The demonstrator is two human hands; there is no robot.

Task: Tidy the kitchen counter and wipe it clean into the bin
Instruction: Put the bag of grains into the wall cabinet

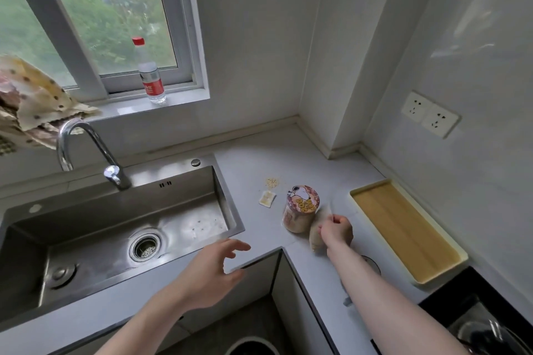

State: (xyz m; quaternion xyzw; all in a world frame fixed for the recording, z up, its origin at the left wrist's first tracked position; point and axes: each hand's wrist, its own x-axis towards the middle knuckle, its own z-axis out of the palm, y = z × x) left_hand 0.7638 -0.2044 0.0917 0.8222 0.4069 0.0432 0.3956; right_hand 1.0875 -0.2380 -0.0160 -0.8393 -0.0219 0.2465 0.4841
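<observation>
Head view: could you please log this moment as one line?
left hand: open over counter edge | right hand: pinching clear bag beside jar | crumbs, packet: on counter | tray: empty

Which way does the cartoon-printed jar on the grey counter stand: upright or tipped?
Upright. The cartoon-printed jar rests on its base on the grey counter, its round printed lid facing up; it only leans in the wide-angle view.
</observation>
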